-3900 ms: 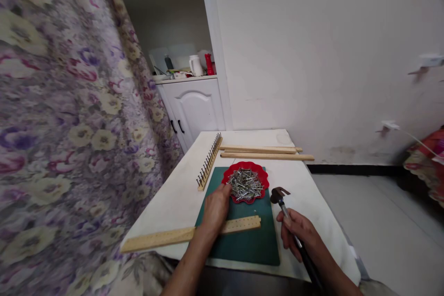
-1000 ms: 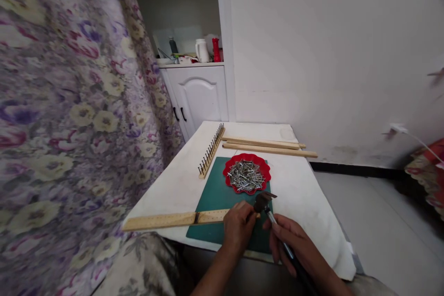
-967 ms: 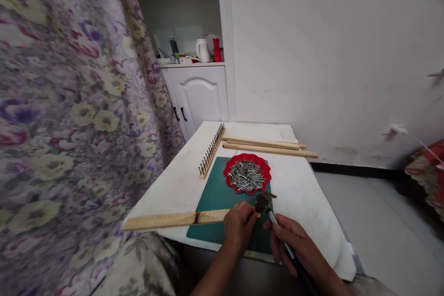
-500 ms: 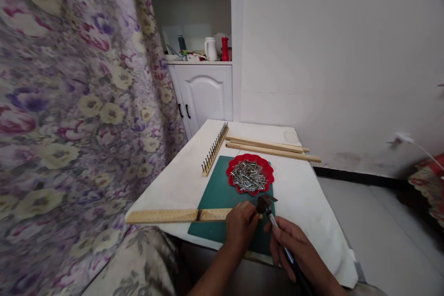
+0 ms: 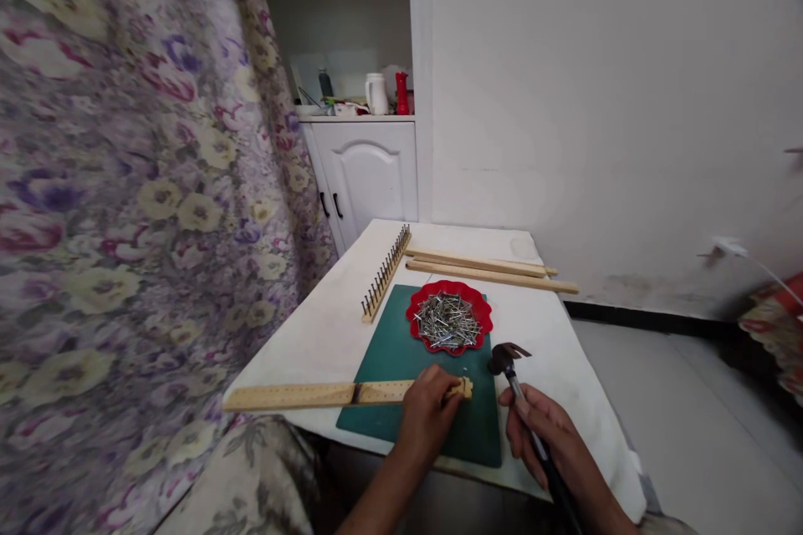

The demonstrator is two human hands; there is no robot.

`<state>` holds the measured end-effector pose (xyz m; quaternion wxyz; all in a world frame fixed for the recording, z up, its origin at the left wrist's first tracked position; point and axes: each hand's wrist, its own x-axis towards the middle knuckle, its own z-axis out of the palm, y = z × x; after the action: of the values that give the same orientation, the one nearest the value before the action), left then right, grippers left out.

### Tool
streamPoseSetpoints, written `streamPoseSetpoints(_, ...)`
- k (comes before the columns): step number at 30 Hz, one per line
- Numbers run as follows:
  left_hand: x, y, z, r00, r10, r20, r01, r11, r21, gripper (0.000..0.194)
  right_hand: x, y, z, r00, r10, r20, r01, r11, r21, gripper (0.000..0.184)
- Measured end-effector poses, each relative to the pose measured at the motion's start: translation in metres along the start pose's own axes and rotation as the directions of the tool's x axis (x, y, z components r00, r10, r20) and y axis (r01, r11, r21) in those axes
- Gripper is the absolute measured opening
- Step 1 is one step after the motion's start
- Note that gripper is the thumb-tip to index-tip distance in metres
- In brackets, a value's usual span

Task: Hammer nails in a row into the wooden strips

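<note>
My left hand (image 5: 430,405) is closed near the right end of a flat wooden strip (image 5: 301,395) dotted with small holes. Its thumb and fingertips pinch what looks like a small nail against the strip's end; the fingers partly hide it. My right hand (image 5: 544,430) grips the handle of a claw hammer (image 5: 509,361), whose head is raised to the right of the strip's end. Under the strip's right part lies a green cutting mat (image 5: 382,351). On the mat's far side, a red scalloped dish (image 5: 486,309) holds a heap of loose nails (image 5: 448,322).
A wooden strip with a row of upright nails (image 5: 386,280) lies at the far left of the white-covered table (image 5: 314,334). Plain wooden strips (image 5: 495,274) lie across the back. A floral curtain (image 5: 156,184) hangs at left, with a white cabinet (image 5: 370,175) behind.
The hammer and my right hand have moved right, away from the strip's end, which now shows. My left hand stays pinched there, shifted slightly in view.
</note>
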<state>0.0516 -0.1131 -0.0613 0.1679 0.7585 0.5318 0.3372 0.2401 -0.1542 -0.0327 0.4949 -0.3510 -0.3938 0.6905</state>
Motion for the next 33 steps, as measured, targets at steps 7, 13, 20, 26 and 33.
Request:
streamPoseSetpoints(7,-0.001,-0.005,-0.020,0.997,0.061,0.038,-0.063,0.996,0.056,0.012,0.003,0.004,-0.005,1.000,-0.011,-0.001,0.011,1.000,-0.009,0.030)
streamPoseSetpoints(13,0.002,-0.008,-0.021,0.991,0.039,0.130,-0.053,0.993,0.104,0.020,0.003,0.005,-0.005,1.000,0.002,0.002,-0.002,1.000,-0.004,0.031)
streamPoseSetpoints(20,0.008,-0.003,-0.008,0.992,-0.002,0.127,-0.016,0.990,0.140,0.016,0.001,-0.002,-0.001,1.000,-0.004,0.008,0.004,1.000,0.013,0.027)
streamPoseSetpoints(26,0.018,0.000,0.002,0.994,0.021,0.105,-0.037,0.988,0.150,0.017,0.002,-0.005,-0.003,1.000,-0.024,-0.002,0.024,1.000,0.010,0.028)
streamPoseSetpoints(33,0.022,-0.003,-0.014,0.993,0.098,0.070,-0.105,0.990,0.098,0.012,0.000,-0.005,-0.003,1.000,-0.010,-0.006,0.010,0.999,0.039,0.028)
